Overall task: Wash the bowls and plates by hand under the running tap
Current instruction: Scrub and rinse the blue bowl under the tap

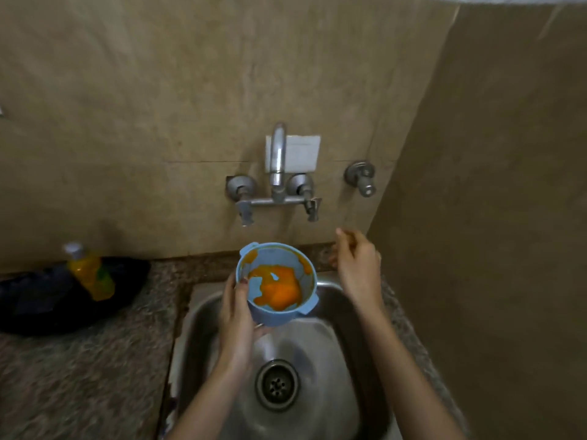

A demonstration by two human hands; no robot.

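Mottled beige tiling is covering the back wall (143, 90), where a white square plate (301, 150) is sitting. Right of the plate a lone metal valve (360, 177) is sticking out, and a side wall (508, 233) is closing the corner. Below-left of the plate a speckled stone surface (79, 376) is carrying a dark bundle (38, 300) and a yellow bottle (92, 276). The light is staying dim.

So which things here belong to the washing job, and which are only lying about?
For the job: blue bowl, left hand holding it, right hand, tap, sink.
Lying about: yellow bottle (maybe soap, untouched), black object by it, separate wall valve.
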